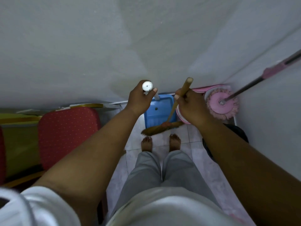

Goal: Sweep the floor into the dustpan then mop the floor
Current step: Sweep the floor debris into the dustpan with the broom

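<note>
While the left grip curls round the dustpan handle and the right grip clasps the broom, bristles at the pan's near lip, sweeping looks nearly done; mopping is left, the mop resting in its bucket, far right.

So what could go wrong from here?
The broom bristles sit at the dustpan lip, close to the bare feet, so dirt may flick onto them instead of in. The mop stands propped just beside the right hand; a wide sweep could knock it over.
</note>
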`<state>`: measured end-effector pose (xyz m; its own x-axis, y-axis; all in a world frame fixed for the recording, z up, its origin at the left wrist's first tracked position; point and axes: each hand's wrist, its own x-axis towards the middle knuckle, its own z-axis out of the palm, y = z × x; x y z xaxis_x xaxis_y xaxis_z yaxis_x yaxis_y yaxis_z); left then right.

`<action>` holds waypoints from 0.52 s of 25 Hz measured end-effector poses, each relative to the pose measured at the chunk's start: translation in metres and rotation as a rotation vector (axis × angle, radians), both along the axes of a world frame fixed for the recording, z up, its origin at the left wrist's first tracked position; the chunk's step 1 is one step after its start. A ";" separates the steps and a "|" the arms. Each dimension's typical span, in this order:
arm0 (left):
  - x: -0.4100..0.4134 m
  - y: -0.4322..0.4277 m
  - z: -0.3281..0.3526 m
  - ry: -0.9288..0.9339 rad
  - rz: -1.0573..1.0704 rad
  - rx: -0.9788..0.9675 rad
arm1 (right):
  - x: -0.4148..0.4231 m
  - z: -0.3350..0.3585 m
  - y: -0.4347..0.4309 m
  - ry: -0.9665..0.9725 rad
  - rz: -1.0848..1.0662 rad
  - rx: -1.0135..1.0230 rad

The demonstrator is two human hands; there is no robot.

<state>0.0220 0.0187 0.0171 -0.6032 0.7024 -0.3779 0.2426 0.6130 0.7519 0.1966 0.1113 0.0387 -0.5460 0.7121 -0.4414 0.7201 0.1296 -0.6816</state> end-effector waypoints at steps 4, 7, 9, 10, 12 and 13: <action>0.012 -0.014 0.041 0.022 -0.026 0.016 | 0.026 0.033 -0.010 0.034 -0.050 -0.018; 0.021 -0.026 0.061 0.050 -0.044 0.021 | 0.042 0.053 -0.016 0.065 -0.066 -0.027; 0.025 -0.032 0.067 0.062 -0.053 0.035 | 0.052 0.064 -0.020 0.079 -0.082 -0.018; 0.027 -0.034 0.069 0.068 -0.074 0.051 | 0.058 0.069 -0.023 0.095 -0.096 -0.007; 0.029 -0.037 0.074 0.086 -0.135 0.081 | 0.069 0.078 -0.032 0.115 -0.134 0.001; 0.029 -0.037 0.076 0.095 -0.174 0.095 | 0.075 0.082 -0.038 0.114 -0.160 0.002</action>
